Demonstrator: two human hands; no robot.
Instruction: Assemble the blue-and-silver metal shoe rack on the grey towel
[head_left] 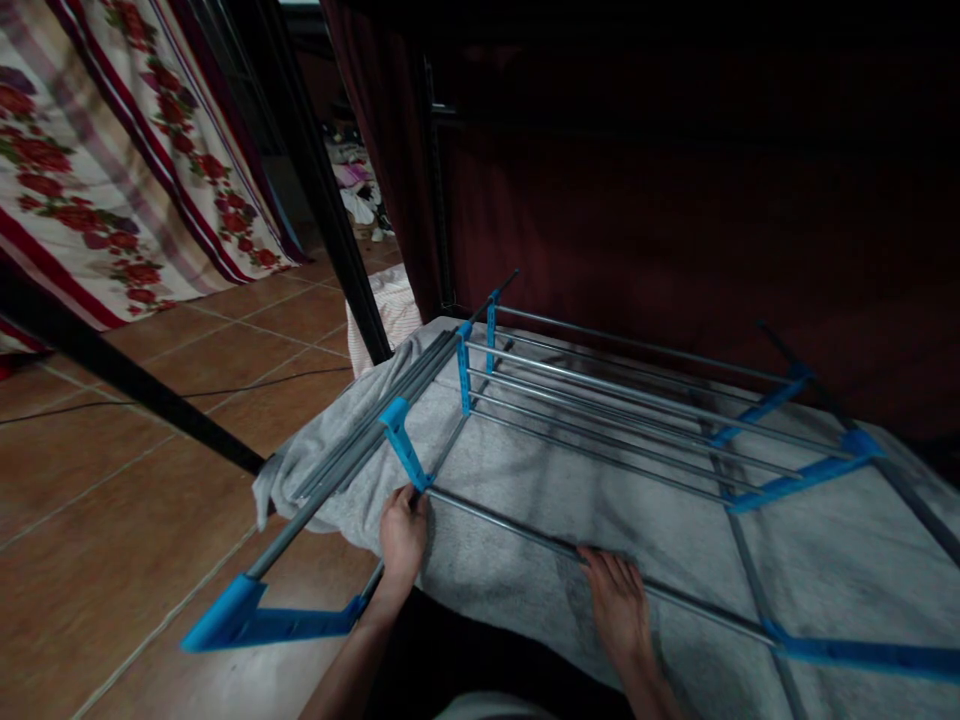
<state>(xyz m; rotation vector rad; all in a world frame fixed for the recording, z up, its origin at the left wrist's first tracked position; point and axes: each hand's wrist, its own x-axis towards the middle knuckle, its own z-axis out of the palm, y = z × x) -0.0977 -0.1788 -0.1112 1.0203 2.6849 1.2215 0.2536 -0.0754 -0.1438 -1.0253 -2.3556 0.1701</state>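
Observation:
A metal rack frame (585, 385) of grey tubes with blue plastic brackets lies on a grey blanket. My left hand (403, 535) is closed around a tube just below a blue bracket (405, 445) at the frame's near left corner. Farther right, my right hand (616, 600) has its fingers curled over the long near crossbar (510, 525). Several loose-looking grey tubes (375, 415) run together along the left side. One blue end bracket (270, 615) sticks out past the blanket's edge at lower left, and another (862, 655) sits at lower right.
The grey blanket (555, 610) covers a low surface. A dark post (330, 190) and a dark slanting bar (135, 385) stand at the left. Beyond them are a tiled floor (225, 350) with a cable and a floral curtain (112, 150). A dark red curtain (637, 240) hangs behind.

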